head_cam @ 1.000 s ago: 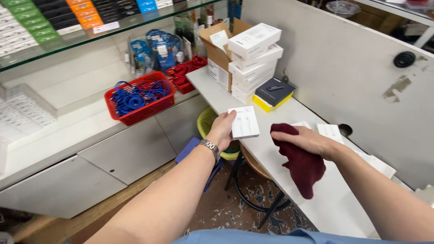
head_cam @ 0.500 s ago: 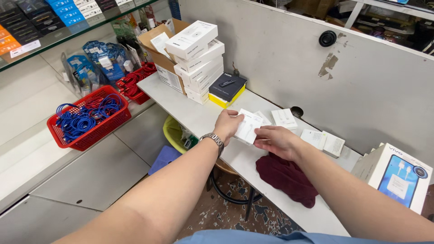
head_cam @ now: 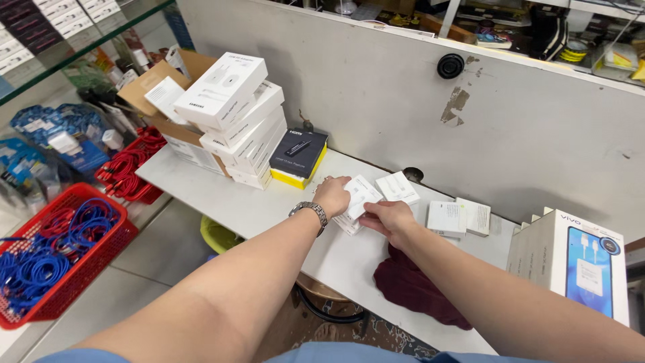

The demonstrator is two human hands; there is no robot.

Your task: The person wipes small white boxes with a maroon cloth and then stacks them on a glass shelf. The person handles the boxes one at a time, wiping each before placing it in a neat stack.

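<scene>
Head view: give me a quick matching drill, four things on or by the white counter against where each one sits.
Things:
1. maroon cloth
2. black and yellow box
3. small white box
4. red basket of blue cables

Places:
A. held between the left hand and right hand
B. below the counter, far left
C. flat on the counter under the right forearm
D. beside the stack of white boxes, by the wall

Pairs: 1-C, 2-D, 3-A, 4-B

stacked white boxes (head_cam: 235,114) beside black-yellow box (head_cam: 298,156)
</scene>
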